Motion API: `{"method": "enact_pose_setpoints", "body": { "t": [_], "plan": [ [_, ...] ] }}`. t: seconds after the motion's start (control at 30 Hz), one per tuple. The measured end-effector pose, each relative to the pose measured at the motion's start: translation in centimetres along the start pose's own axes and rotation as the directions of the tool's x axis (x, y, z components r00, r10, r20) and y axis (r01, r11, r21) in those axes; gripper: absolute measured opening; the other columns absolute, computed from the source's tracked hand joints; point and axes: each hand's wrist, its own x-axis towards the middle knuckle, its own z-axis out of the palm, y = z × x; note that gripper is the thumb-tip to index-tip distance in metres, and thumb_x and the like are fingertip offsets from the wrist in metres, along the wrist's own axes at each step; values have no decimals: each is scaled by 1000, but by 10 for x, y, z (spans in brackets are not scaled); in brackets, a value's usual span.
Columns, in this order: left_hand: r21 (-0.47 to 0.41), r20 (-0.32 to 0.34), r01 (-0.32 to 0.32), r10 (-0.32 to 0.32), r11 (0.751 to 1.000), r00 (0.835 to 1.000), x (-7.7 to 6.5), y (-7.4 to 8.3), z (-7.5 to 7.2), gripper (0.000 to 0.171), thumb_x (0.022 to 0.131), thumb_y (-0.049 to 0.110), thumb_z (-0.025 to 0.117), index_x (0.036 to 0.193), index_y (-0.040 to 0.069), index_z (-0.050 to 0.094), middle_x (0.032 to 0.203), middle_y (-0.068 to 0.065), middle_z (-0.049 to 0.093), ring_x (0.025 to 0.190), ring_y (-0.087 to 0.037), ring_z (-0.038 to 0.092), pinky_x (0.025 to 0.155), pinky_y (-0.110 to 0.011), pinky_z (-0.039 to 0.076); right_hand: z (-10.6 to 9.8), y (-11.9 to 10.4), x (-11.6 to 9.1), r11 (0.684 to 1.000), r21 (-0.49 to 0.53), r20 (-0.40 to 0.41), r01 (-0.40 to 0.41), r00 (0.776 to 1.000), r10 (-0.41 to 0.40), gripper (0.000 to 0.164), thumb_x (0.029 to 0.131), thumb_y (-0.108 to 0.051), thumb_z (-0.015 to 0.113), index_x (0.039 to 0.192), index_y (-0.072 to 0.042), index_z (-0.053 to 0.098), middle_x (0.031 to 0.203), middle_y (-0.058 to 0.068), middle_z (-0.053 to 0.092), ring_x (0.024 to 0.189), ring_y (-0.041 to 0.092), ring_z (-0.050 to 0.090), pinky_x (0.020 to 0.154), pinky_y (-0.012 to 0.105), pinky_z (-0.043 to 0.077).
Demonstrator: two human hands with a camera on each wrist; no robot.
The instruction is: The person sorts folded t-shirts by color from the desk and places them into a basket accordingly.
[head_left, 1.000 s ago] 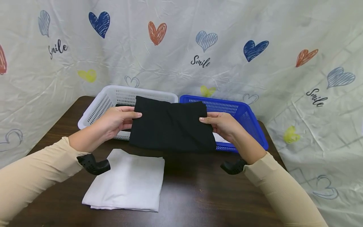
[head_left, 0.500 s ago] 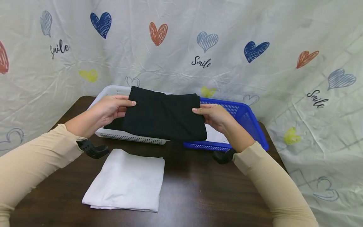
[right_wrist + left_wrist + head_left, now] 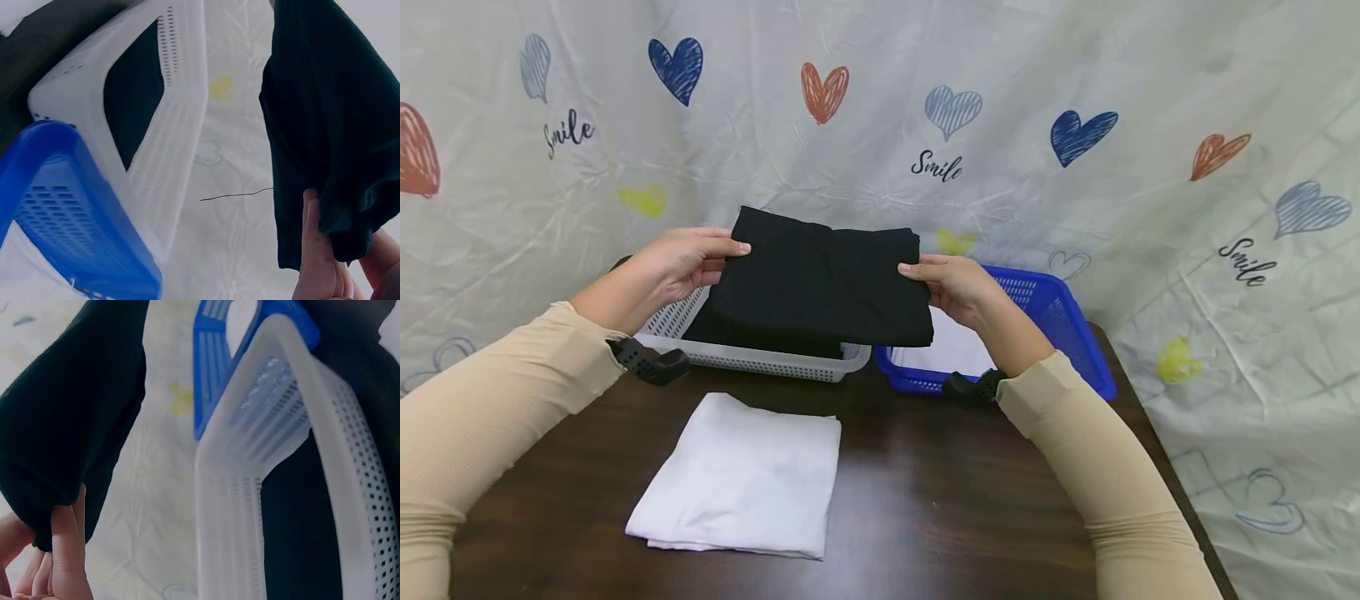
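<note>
A folded black cloth (image 3: 823, 283) is held up by its two sides over the baskets. My left hand (image 3: 681, 262) pinches its left edge between thumb and fingers. At the opposite edge my right hand (image 3: 955, 287) grips it the same way. Below it, the white basket (image 3: 760, 362) is partly covered in the head view. Inside that basket lies more black cloth (image 3: 300, 531), seen well in the left wrist view. From the held cloth a loose thread (image 3: 237, 194) sticks out in the right wrist view.
A blue basket (image 3: 1071, 325) with white cloth (image 3: 943, 346) in it stands to the right of the white one. Nearer me on the dark table (image 3: 970, 508) lies a folded white cloth (image 3: 745, 479). A heart-printed curtain (image 3: 880, 167) hangs behind the baskets.
Both hands have carried the black cloth away from me and slightly left, now over the white basket. The white cloth on the table stays put.
</note>
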Motion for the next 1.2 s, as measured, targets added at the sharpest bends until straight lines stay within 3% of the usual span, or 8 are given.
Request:
{"method": "enact_pose_setpoints", "body": {
  "t": [0.07,0.27,0.5,0.6,0.7,0.93,1.07,1.2],
  "plan": [
    [-4,-9,-1,1,1000,1000,2,2,-3,69,94,5,65,154,3,30,73,9,74,66,-6,73,65,-21,60,3,-2,4,1000,-1,1,6,1000,-6,51,99,-14,61,147,-3,47,83,-9,73,76,6,68,75,19,56],
    [-31,-13,-26,25,999,1000,7,6,-15,25,92,2,66,115,7,55,73,5,75,65,-9,74,64,-23,61,14,-6,16,1000,-15,5,21,1000,-21,51,99,-15,60,147,-5,47,89,-9,72,81,5,68,78,20,55],
    [35,-23,-12,13,999,1000,11,13,-27,65,94,5,65,151,3,35,73,8,74,64,-7,73,63,-21,60,26,-10,29,1000,0,-27,-2,1000,2,49,99,-18,61,145,-8,49,97,-6,69,82,6,68,89,26,53],
    [40,-49,-24,26,999,998,14,15,-33,33,92,4,68,123,11,61,72,7,74,63,-8,73,62,-21,60,32,-13,35,1000,24,-38,-10,999,11,53,99,-18,62,148,-10,46,114,0,69,84,7,68,98,29,52],
    [40,-72,-28,30,999,997,17,17,-39,16,90,4,69,101,13,62,71,7,74,62,-8,72,61,-21,60,38,-15,41,999,48,-53,-13,998,15,59,97,-17,64,152,-11,41,133,6,64,89,8,67,105,32,50],
    [100,-113,5,6,995,994,22,23,-50,56,92,8,69,142,10,46,69,12,72,60,-4,71,61,-17,58,50,-19,52,997,71,-88,-9,996,15,66,94,-15,69,152,-10,40,140,7,61,112,17,65,107,32,50],
    [62,-134,-9,17,998,991,23,24,-54,18,89,7,71,104,17,65,68,8,73,60,-7,72,60,-20,59,55,-20,58,995,97,-97,-7,995,16,65,93,-12,70,151,-10,41,139,7,61,120,20,63,106,32,50],
    [33,-158,-25,30,999,987,24,24,-56,16,88,4,72,84,19,67,68,7,73,59,-9,72,59,-22,59,59,-19,66,994,113,-87,-7,996,17,65,93,-11,68,152,-9,40,141,8,60,125,22,61,107,33,49]
  ]
}}
